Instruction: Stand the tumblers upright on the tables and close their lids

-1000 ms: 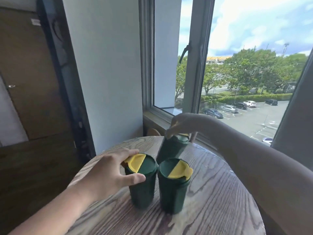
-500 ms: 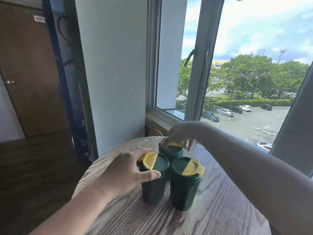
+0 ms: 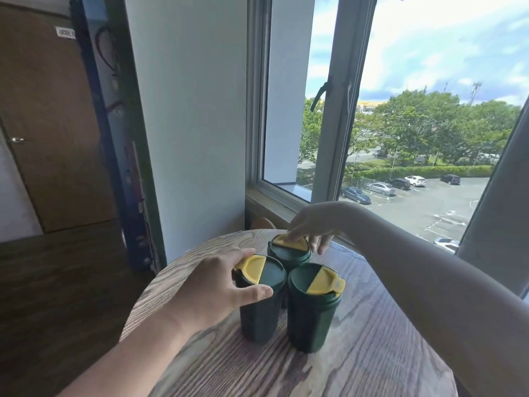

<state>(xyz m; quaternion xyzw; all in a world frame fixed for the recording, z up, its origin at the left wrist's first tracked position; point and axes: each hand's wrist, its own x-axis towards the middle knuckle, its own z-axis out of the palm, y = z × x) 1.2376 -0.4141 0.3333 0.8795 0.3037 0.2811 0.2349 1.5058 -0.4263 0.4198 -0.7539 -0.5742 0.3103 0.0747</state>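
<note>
Three dark green tumblers w/ yellow flip lids stand upright in a tight cluster on the round wood-grain table (image 3: 372,353) by the window (image 3: 400,110).

Left hand (image 3: 217,290) wraps the near-left tumbler (image 3: 262,308) at the rim: thumb across the front just under the lid, fingers curled round the far-left side, so it's grasping that tumbler. Its yellow flap (image 3: 250,267) sits right above the fingers; looks tilted, can't tell if it's snapped down.

Right hand (image 3: 313,224) is over the far tumbler (image 3: 289,252), fingertips (image 3: 290,239) pressing on its yellow flap (image 3: 294,244), other fingers hanging loose past the right of the rim. Not a wrap, more an open-handed push from above.

Third tumbler (image 3: 313,308) stands just right of the left-hand grip, touching or nearly touching its neighbour, no hand on it. Its flap (image 3: 323,282) looks raised at the tab end, prob. not shut yet.

Step in hand, as I judge it: closing the far lid. To do it well: push straight down through the flap centre, not sideways, since the cup isn't held at the body and could tip toward the other two. Press till it seats flush. Left grip should hold firm to steady the cluster. Next, likely thumb down the flap under the left hand, then the third.
</note>
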